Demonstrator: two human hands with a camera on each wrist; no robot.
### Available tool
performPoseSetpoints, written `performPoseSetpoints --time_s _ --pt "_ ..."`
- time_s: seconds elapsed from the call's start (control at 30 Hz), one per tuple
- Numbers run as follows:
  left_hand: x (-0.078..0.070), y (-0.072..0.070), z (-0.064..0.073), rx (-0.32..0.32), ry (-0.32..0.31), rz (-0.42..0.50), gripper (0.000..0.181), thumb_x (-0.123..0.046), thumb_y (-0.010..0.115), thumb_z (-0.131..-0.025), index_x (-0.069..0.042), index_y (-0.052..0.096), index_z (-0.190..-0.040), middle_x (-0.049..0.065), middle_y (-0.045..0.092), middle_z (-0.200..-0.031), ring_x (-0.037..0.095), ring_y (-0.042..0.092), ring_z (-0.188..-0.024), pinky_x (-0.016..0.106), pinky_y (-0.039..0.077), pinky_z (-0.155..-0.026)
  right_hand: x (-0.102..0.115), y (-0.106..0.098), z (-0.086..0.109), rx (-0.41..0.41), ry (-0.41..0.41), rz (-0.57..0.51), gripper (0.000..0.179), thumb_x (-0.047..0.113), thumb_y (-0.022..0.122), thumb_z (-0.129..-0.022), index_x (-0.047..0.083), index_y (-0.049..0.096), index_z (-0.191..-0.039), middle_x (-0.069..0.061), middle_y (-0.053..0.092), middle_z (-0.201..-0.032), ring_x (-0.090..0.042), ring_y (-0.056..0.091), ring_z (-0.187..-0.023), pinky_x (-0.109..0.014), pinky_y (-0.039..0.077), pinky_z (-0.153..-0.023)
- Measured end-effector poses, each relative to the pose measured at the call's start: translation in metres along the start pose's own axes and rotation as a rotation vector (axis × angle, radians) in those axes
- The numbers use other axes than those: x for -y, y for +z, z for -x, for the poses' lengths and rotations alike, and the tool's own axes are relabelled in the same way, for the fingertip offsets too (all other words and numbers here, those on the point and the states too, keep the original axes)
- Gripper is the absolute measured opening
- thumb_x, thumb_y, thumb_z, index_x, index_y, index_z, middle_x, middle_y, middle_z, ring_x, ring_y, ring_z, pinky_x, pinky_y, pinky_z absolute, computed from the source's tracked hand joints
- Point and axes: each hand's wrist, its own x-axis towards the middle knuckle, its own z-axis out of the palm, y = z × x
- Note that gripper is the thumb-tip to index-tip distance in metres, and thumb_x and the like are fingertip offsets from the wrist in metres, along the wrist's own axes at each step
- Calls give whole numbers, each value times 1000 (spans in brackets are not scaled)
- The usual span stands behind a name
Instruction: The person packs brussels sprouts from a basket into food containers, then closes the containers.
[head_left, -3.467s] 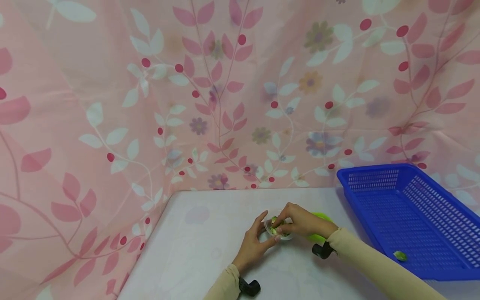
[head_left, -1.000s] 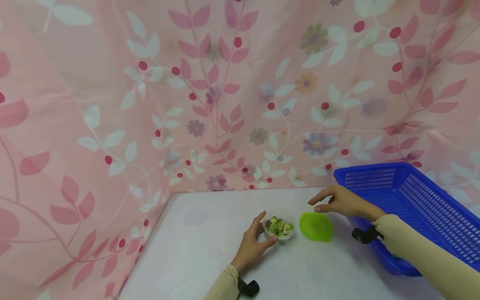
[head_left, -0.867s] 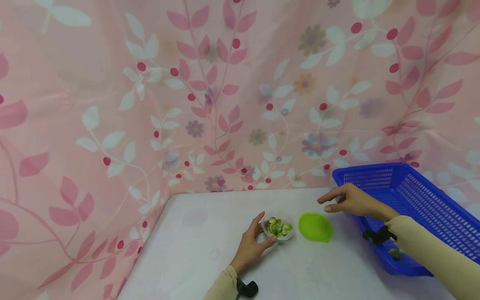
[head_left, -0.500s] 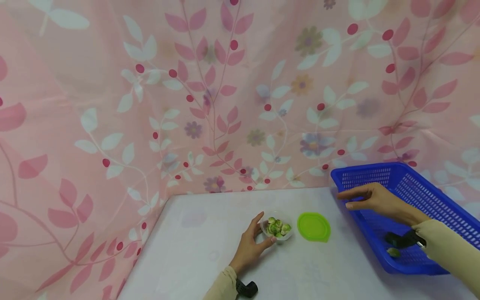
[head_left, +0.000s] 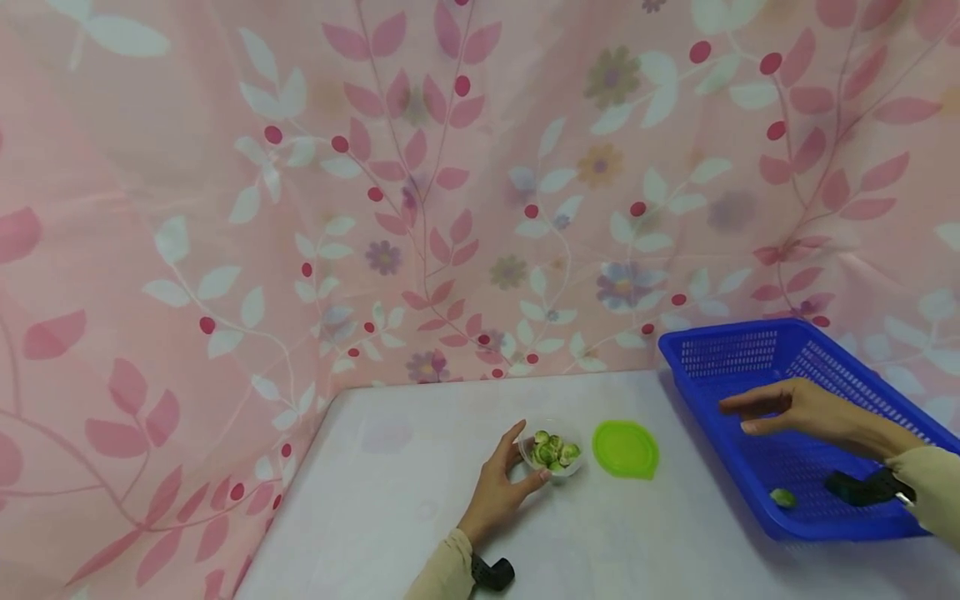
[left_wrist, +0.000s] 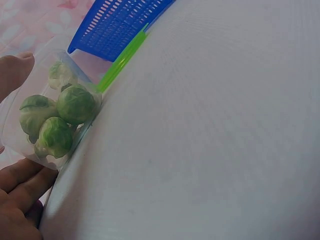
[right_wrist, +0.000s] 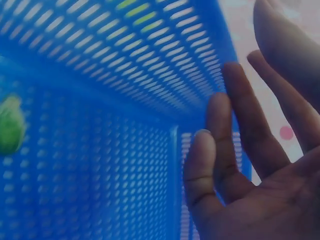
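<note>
On the white table my left hand (head_left: 497,492) holds a small clear plastic tub (head_left: 567,472), thumb on the near side and fingers round the far side. Several Brussels sprouts (head_left: 553,451) lie in the tub; the left wrist view shows these green sprouts (left_wrist: 56,136) through its wall. My right hand (head_left: 821,417) hovers over the blue basket (head_left: 723,390), fingers slightly bent and holding nothing. A single Brussels sprout (head_left: 783,498) lies on the basket floor near its front left corner. In the right wrist view that sprout (right_wrist: 10,125) is partly cut off at the left edge.
A bright green lid (head_left: 625,450) lies flat on the table (head_left: 405,500) between tub and basket. The basket's slotted side wall (right_wrist: 150,45) rises beside my right hand. A pink floral curtain (head_left: 450,208) hangs behind the table.
My right hand was at the tub, fingers among the sprouts; it has since drawn away rightward, past the lid, to over the basket. My left hand has stayed on the tub.
</note>
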Motion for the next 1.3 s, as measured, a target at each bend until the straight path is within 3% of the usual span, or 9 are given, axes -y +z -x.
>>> performPoseSetpoints --time_s 0.07,0.27,0.3,0.47,0.57,0.67,0.9,1.17,1.3 --pt "0 0 0 0 4 -5 85 -38 80 -97 -37 30 -166 7 60 -155 24 59 -143 45 42 -122 -5 -1 4 44 7 10 46 18 68 -105 0 62 -146 -6 71 -140 13 60 -118 -20 52 -90" --pt "2 1 -1 -1 16 -11 85 -39 80 -97 -38 31 -166 7 60 -154 24 59 -142 43 43 -121 -22 -3 13 187 -29 -83 43 7 65 -105 -13 59 -142 8 74 -134 2 70 -114 -22 57 -91" --pt "3 1 -1 -3 18 -13 85 -39 80 -97 -37 31 -166 7 61 -154 24 60 -142 43 43 -121 -25 -4 14 208 -34 -98 42 5 65 -104 -15 59 -140 7 75 -132 2 70 -113 -16 54 -87" --pt "4 -1 -1 -7 21 -18 85 -40 80 -96 -37 31 -166 6 61 -154 24 59 -142 48 42 -121 -32 -7 18 271 30 -76 40 7 68 -103 -15 63 -136 -26 72 -132 1 72 -109 -19 58 -85" --pt "3 -1 -1 -4 13 -19 85 -40 80 -96 -37 31 -166 5 61 -154 24 58 -143 50 42 -121 -33 -8 19 282 105 -45 40 12 70 -102 -12 66 -134 -32 69 -132 1 72 -105 -30 62 -88" --pt "2 0 -1 -4 5 -18 85 -40 80 -96 -38 31 -166 5 60 -154 23 58 -143 51 42 -122 -34 -8 20 288 159 -10 39 15 71 -102 -9 69 -132 -28 72 -129 -2 72 -102 -43 63 -88" --pt "0 1 -1 7 -11 -11 85 -39 80 -97 -37 30 -166 4 59 -156 23 57 -144 47 40 -123 -38 -3 20 335 178 -56 38 8 73 -98 -16 66 -127 -16 75 -110 -10 70 -90 -27 58 -74" --pt "2 0 -2 -3 -8 -21 86 -39 80 -97 -28 31 -168 5 60 -155 24 58 -144 51 40 -122 -33 6 16 325 225 -30 31 8 80 -92 -5 72 -119 -13 75 -104 -18 70 -91 -39 59 -73" --pt "3 0 -1 2 -17 -19 86 -39 79 -97 -30 31 -168 6 60 -155 24 57 -144 51 40 -122 -34 11 16 335 237 -39 25 5 80 -90 -1 73 -113 -12 74 -99 -21 69 -88 -37 59 -70"
